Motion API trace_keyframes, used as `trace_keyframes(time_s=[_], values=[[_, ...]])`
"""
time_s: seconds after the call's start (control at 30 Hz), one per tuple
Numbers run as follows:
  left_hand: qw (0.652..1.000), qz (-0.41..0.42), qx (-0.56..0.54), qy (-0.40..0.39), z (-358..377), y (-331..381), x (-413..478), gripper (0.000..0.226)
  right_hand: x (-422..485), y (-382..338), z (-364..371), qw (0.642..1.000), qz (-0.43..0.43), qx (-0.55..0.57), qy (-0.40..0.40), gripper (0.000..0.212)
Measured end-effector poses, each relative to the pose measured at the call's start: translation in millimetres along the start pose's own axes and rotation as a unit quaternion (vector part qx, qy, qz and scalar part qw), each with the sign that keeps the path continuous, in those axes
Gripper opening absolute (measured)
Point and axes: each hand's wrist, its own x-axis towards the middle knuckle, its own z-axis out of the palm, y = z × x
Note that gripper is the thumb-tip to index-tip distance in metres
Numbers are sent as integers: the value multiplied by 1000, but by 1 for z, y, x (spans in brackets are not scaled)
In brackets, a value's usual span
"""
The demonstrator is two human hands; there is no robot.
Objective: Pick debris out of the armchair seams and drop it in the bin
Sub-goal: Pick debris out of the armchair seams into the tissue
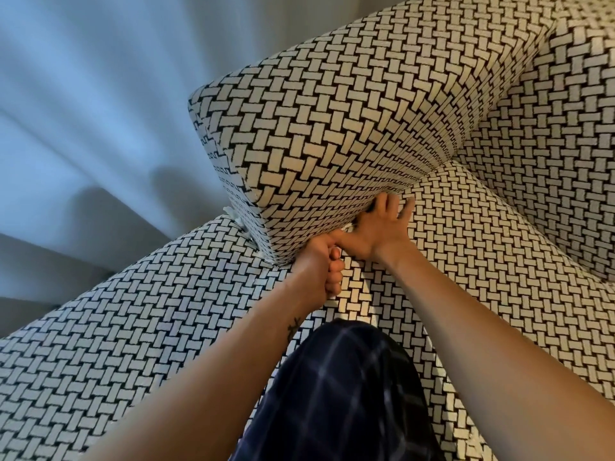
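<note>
The armchair [332,128] is covered in black-and-white basket-weave fabric. My right hand [382,229] lies on the seat cushion [482,267] with its fingers spread and their tips pushed into the seam under the armrest. My left hand [319,271] is curled into a fist against the armrest's lower corner, thumb pointing toward the seam; nothing shows inside it. A small white scrap [348,225] peeks out of the seam between the two hands. More white scraps [234,216] stick out of the seam at the armrest's left edge. No bin is in view.
My knee in dark checked trousers [339,394] rests on the seat at the bottom centre. Pale curtains [83,128] hang behind the chair on the left. The backrest [565,144] rises at the right.
</note>
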Motion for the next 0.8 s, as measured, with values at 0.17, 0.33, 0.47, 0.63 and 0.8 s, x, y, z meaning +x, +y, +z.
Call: trace_keyframes(time_s=[0.17, 0.33, 0.47, 0.63, 0.8], values=[[1000, -5, 1, 31, 6, -1, 1, 38, -1, 16, 1, 995, -13, 95, 25, 74], [999, -11, 3, 46, 9, 1, 0, 39, -3, 18, 3, 988, -13, 149, 45, 63], [999, -9, 5, 31, 7, 1, 1, 37, -6, 18, 6, 976, -21, 200, 80, 53], [999, -12, 2, 40, 8, 2, 3, 37, -10, 26, 16, 948, -51, 283, 139, 42], [998, -23, 7, 55, 14, 5, 4, 34, -16, 33, 30, 925, -91, 319, 187, 45]])
